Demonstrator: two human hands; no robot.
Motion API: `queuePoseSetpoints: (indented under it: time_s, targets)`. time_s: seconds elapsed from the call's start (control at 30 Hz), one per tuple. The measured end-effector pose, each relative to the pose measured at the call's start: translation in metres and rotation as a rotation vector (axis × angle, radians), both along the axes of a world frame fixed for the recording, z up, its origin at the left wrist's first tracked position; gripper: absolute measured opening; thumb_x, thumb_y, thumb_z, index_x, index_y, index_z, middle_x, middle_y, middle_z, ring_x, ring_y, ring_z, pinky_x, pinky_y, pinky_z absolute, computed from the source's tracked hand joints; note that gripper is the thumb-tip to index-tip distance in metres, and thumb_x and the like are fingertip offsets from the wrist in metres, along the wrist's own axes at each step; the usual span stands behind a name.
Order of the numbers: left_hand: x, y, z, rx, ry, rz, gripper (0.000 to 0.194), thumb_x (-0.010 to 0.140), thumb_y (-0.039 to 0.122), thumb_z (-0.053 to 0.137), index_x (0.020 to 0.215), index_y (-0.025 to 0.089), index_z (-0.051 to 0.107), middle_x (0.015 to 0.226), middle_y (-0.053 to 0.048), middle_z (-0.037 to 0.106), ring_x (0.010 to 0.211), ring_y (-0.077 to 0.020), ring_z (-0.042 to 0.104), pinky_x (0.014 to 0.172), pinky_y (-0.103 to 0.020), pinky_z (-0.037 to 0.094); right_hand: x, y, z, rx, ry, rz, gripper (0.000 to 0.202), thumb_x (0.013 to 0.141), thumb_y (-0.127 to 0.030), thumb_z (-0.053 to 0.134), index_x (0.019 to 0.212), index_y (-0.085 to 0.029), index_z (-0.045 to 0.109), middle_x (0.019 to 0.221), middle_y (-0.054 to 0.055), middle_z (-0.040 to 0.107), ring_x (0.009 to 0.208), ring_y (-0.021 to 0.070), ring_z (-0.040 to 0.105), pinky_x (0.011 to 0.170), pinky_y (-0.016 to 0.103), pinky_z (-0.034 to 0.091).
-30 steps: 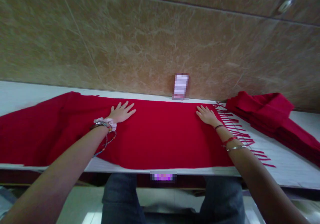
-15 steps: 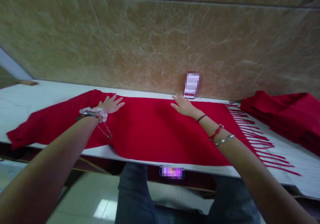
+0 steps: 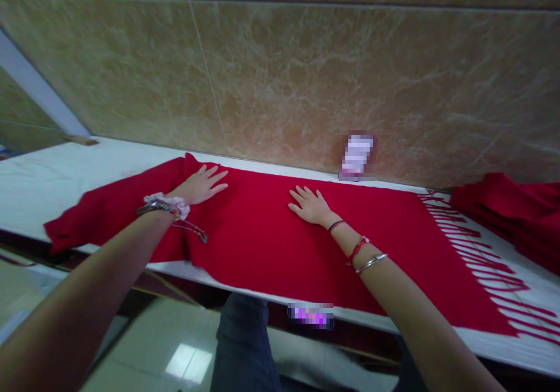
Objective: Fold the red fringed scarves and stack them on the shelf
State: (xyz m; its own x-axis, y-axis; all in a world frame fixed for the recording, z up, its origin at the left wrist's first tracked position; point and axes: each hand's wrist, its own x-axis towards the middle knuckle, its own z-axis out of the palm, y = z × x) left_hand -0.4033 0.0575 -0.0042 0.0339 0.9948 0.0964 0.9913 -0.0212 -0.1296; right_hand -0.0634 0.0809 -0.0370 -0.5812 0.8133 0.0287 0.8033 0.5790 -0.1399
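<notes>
The upper half of the frame is occupied by a brown marbled wall (image 3: 262, 77), against which a white table (image 3: 118, 153) is set, crossing the middle of the frame. A fringed red cloth (image 3: 262, 240) is spread along the table from centre left to lower right, its fringe laid out at the right and its left portion rumpled. Folded red cloth (image 3: 516, 211) is seen at the right edge. The left hand (image 3: 200, 186) is placed on the cloth left of centre, the right hand (image 3: 310, 205) just right of centre; both are laid palm down, fingers spread, with nothing grasped. What appears to be a phone (image 3: 357, 154), though blurred by pixelation, is propped at the wall. A pale scrunchie (image 3: 184, 207) is worn on the left wrist.
</notes>
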Motion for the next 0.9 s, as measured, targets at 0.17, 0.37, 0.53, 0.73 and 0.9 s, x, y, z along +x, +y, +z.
queuePoseSetpoints:
  time_s: [0.17,0.37,0.53,0.73,0.9]
  targets:
    - [-0.022,-0.041,0.009,0.262,-0.041,0.223,0.055,0.096,0.040,0.022,0.144,0.013,0.030,0.154,-0.016,0.016,0.140,-0.0347,0.012,0.108,-0.055,0.019,-0.014,-0.001,0.008,-0.014,0.046,0.003,0.061,0.093,-0.051,0.029,0.146,-0.019,0.029,0.154,0.010,0.019,0.142,0.0306,0.014,0.109,0.061,0.014]
    - [-0.028,-0.037,-0.013,-0.082,-0.200,0.288,0.065,0.091,0.061,0.022,0.148,0.029,0.018,0.157,-0.008,0.001,0.136,-0.0499,-0.001,0.100,-0.073,0.010,-0.048,-0.010,0.014,0.009,0.121,0.155,0.063,0.093,-0.054,0.028,0.147,-0.023,0.025,0.155,0.007,0.018,0.142,0.0290,0.012,0.109,0.062,0.011]
    - [-0.036,-0.027,-0.017,-0.160,-0.189,0.359,0.072,0.086,0.070,0.024,0.147,0.033,0.018,0.157,-0.003,-0.007,0.136,-0.0499,-0.010,0.102,-0.072,-0.001,-0.053,-0.011,0.001,-0.030,0.027,0.135,0.059,0.094,-0.053,0.024,0.144,-0.024,0.031,0.153,0.006,0.024,0.141,0.0289,0.018,0.110,0.061,0.012]
    - [0.016,-0.018,0.004,-0.087,-0.217,0.276,0.068,0.088,0.066,0.017,0.147,0.032,0.018,0.156,-0.003,-0.016,0.136,-0.0477,-0.015,0.103,-0.070,0.000,-0.018,-0.015,0.016,0.072,0.128,0.078,0.059,0.094,-0.050,0.028,0.145,-0.021,0.029,0.155,0.008,0.018,0.143,0.0248,0.010,0.112,0.056,0.012]
    - [0.092,-0.022,-0.019,-0.152,-0.229,0.066,0.067,0.087,0.066,0.020,0.147,0.036,0.015,0.157,-0.002,-0.003,0.139,-0.0441,-0.004,0.105,-0.068,0.009,0.080,-0.027,0.011,0.088,0.064,-0.165,0.061,0.093,-0.049,0.031,0.146,-0.019,0.028,0.155,0.011,0.018,0.142,0.0302,0.012,0.108,0.061,0.019]
